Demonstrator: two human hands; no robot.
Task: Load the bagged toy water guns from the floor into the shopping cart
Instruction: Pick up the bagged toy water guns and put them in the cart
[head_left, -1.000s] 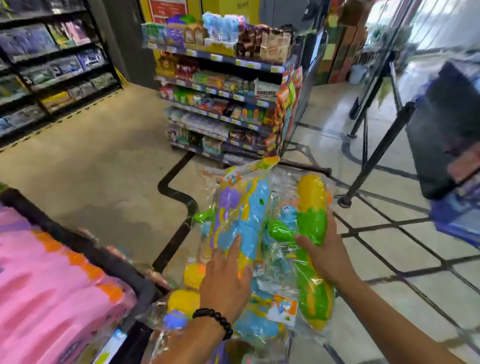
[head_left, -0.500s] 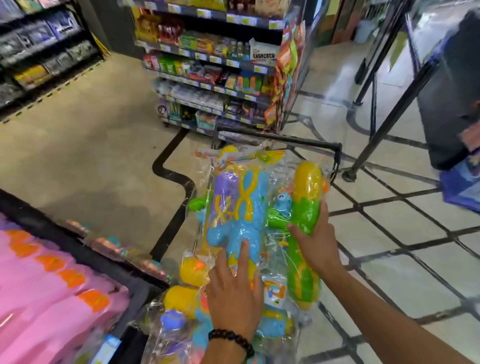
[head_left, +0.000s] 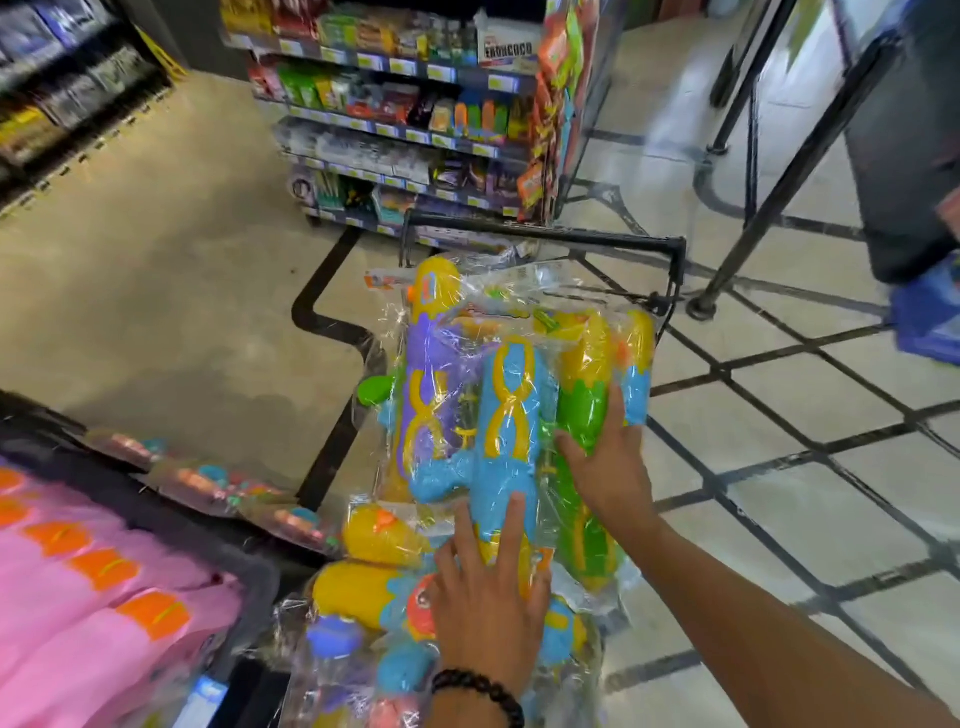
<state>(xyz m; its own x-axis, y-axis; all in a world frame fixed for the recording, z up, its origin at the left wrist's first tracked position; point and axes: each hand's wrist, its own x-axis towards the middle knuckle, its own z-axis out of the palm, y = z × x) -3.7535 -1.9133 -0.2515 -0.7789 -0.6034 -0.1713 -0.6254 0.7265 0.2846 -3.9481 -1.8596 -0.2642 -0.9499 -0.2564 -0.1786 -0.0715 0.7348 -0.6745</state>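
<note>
Several bagged toy water guns lie piled in the shopping cart, whose black rim (head_left: 545, 238) shows at the far end. A purple and yellow gun (head_left: 428, 395) lies on the left and a blue one (head_left: 506, 415) in the middle. A green and yellow gun (head_left: 582, 415) lies on the right. My left hand (head_left: 488, 597) presses flat with spread fingers on the blue gun's bag. My right hand (head_left: 608, 467) grips the green gun through its plastic. More bagged guns (head_left: 363, 587) lie underneath, nearer to me.
A black bin with pink packages (head_left: 78, 597) stands at the left, with small bagged toys (head_left: 208, 483) on the floor along it. A snack shelf (head_left: 405, 114) stands beyond the cart. Black stand legs (head_left: 779, 171) and a blue object (head_left: 924, 322) are on the right.
The bags held by both hands have come down and forward onto the pile in the cart. The cart's far rim has come into view. My left hand stays flat on the blue gun.
</note>
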